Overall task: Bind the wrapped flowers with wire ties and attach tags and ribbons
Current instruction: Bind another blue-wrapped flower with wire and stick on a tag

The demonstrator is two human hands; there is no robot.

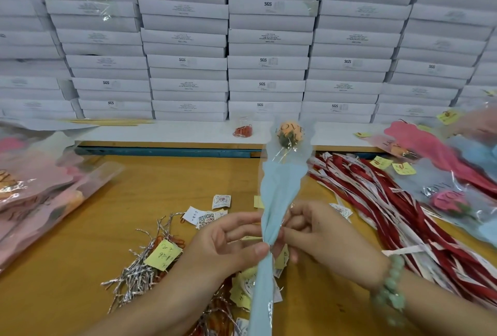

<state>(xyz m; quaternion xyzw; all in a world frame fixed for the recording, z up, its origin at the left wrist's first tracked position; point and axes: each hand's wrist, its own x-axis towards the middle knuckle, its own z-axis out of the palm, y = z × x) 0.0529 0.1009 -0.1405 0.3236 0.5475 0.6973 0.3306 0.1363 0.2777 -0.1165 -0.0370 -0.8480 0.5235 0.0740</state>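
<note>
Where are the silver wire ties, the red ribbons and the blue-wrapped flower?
silver wire ties (131, 279): head view, middle of the pile.
red ribbons (390, 209): head view, middle of the bundle.
blue-wrapped flower (277, 190): head view, blue paper below the bud.

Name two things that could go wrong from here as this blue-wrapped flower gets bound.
1. Both the left hand and right hand pinch the blue-wrapped flower at its gathered neck; loosening either may let the wrap spread.
2. The wire ties lie tangled in a heap; pulling one may drag others along.
</note>
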